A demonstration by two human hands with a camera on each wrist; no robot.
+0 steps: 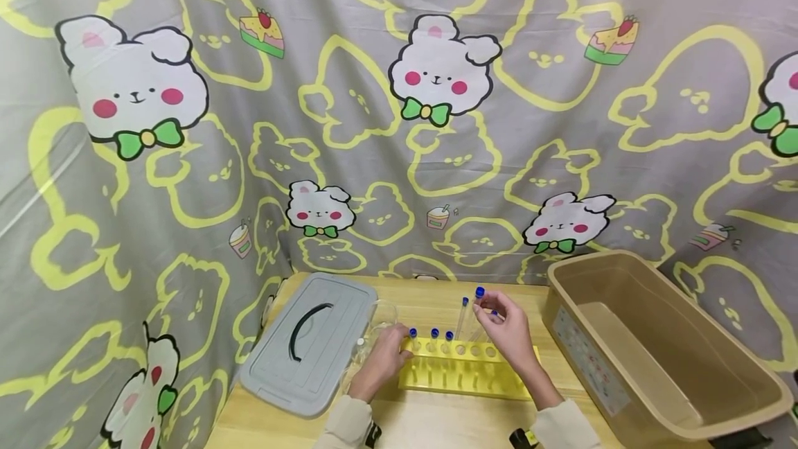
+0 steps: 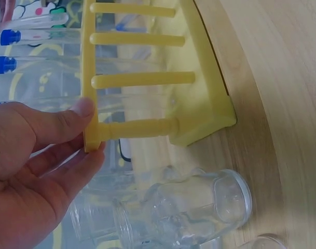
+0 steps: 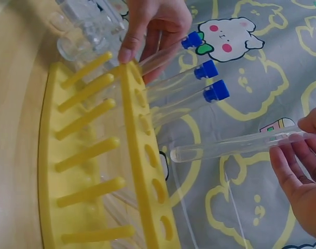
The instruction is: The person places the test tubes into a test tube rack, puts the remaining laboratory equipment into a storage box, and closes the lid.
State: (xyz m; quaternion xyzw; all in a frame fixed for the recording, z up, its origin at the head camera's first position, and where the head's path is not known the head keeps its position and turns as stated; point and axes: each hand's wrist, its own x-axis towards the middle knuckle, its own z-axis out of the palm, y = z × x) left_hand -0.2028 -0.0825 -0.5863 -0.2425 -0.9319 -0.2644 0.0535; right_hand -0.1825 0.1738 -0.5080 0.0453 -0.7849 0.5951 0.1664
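A yellow test tube rack (image 1: 436,381) stands upright on the table. With thumb and fingers, my left hand (image 1: 388,353) grips the left end of its top plate. Three clear test tubes with blue caps (image 3: 216,91) sit in holes near that end. My right hand (image 1: 508,330) pinches a clear test tube (image 3: 220,149) near its blue-capped end, above and behind the rack. In the right wrist view its rounded bottom is apart from the rack's holes, and its cap is out of frame. Behind the rack, another blue-capped tube (image 1: 465,302) shows near the right hand.
Clear glass jars (image 2: 183,207) stand left of the rack, close to the left hand. A grey lid (image 1: 312,352) with a black handle lies at the table's left. On the right is a large brown bin (image 1: 589,359). Patterned cloth (image 1: 374,158) hangs behind.
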